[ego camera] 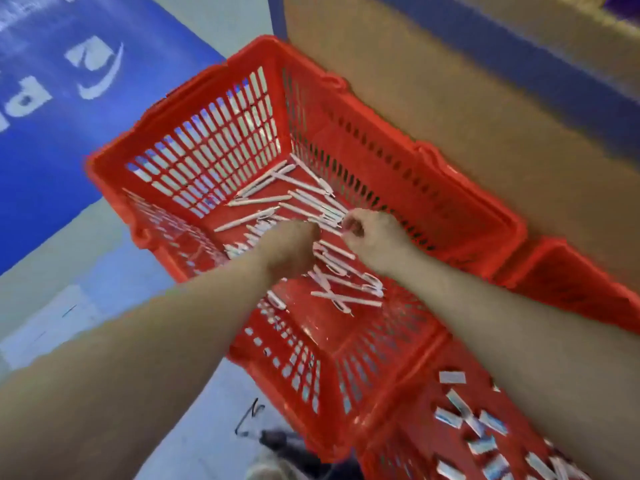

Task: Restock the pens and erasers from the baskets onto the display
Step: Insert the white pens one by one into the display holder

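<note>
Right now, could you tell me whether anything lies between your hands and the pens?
Nothing visible does. The left hand and right hand are down inside the red basket, touching the loose pens on its floor; no lid or wrapping covers them.

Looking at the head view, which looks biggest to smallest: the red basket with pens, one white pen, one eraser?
1. red basket
2. white pen and eraser tie: pen longer, eraser wider and nearer the camera.

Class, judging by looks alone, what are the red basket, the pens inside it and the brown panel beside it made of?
Red basket: moulded plastic, slightly glossy; slotted lattice walls, shine on its base.
Pens: white plastic, probably; smooth, slim barrels, blurred.
Brown panel: matt, maybe cardboard or board; flat, no shine.
</note>
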